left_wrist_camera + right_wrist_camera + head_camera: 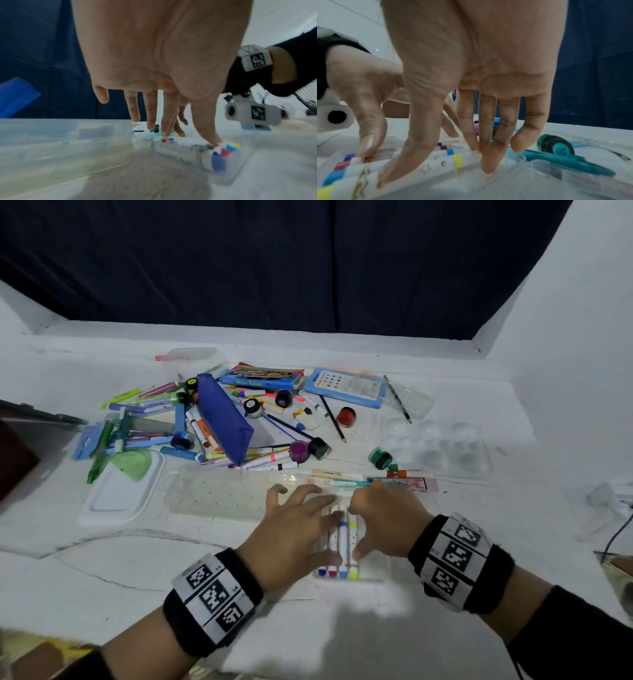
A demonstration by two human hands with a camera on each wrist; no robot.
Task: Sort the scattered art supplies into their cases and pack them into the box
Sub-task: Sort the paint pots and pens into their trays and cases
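your left hand (294, 529) and right hand (383, 518) press straight fingers on four light, round white markers (342, 542) in the thin clear plastic case (371, 571) on the white desk (205, 577). they roll easily; hold the case by its sides.

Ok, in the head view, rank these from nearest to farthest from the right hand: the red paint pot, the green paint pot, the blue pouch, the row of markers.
From the right hand:
1. Row of markers: under its fingers, touching.
2. Green paint pot: just beyond, slightly ahead.
3. Red paint pot: farther back, behind the green one.
4. Blue pouch: off to the left in the pile, farthest.
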